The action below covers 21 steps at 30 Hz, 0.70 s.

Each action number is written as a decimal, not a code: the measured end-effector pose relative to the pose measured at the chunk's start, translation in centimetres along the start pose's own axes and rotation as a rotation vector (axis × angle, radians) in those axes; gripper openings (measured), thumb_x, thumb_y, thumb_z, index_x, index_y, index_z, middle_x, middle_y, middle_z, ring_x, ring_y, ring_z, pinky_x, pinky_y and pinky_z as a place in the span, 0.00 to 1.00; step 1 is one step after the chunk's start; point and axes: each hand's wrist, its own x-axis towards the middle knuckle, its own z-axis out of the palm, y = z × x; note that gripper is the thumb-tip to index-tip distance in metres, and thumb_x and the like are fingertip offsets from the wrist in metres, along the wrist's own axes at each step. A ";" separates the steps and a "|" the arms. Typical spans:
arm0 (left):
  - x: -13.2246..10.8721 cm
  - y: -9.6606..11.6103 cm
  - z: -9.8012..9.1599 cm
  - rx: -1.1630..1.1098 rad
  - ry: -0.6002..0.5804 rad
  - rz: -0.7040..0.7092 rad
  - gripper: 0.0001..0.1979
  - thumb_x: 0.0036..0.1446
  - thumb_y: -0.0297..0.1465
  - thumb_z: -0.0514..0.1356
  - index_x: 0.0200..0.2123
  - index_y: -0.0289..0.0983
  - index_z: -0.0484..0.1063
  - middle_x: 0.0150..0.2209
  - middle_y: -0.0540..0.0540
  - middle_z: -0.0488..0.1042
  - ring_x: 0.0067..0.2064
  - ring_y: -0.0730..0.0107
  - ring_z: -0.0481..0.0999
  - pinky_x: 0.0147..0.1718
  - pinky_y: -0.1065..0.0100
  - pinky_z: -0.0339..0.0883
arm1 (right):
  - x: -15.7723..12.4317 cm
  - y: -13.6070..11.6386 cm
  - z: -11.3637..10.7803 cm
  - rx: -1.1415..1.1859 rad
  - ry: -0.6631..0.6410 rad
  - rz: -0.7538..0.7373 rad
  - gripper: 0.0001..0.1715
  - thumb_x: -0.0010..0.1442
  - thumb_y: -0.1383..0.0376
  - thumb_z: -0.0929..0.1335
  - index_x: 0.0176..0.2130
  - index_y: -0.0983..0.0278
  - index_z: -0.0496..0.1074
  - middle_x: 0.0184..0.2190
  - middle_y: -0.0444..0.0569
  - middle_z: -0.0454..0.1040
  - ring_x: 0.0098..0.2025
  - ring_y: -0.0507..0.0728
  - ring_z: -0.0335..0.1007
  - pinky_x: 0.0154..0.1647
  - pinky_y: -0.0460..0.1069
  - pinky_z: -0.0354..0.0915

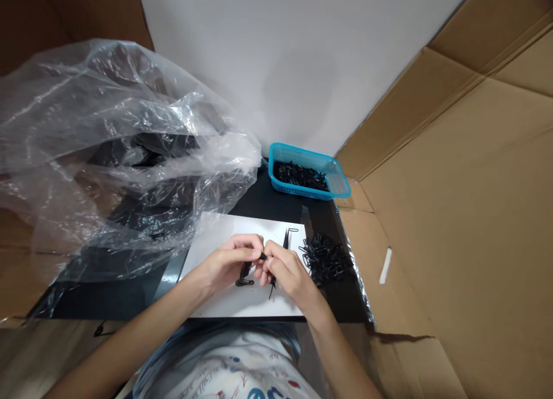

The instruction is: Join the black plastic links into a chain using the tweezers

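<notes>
My left hand (233, 262) and my right hand (288, 270) meet over a white sheet (203, 295), fingers closed. Between the fingertips of both is a small black piece (263, 256); its kind is too small to make out. Beneath the hands lie black looped pieces (245, 282), partly hidden by the fingers. Just behind my right hand, black pointed tweezers (286, 238) rest on the sheet, close to a single thin black wire loop (293, 230). A heap of black wire loops (326, 261) lies right of my right hand.
A blue plastic basket (341, 186) with small black parts stands at the back of the black table (254, 200). A large clear plastic bag (181, 117) covers the left side. Cardboard walls (470, 215) close in the right; a white strip (385, 265) sticks there.
</notes>
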 end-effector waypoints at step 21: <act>-2.3 1.9 -1.5 0.937 0.510 0.583 0.11 0.62 0.35 0.56 0.30 0.36 0.68 0.28 0.48 0.70 0.31 0.69 0.68 0.32 0.70 0.62 | 0.2 0.4 -0.5 -0.307 0.052 -0.164 0.09 0.62 0.68 0.55 0.30 0.61 0.58 0.26 0.43 0.67 0.29 0.51 0.65 0.32 0.45 0.59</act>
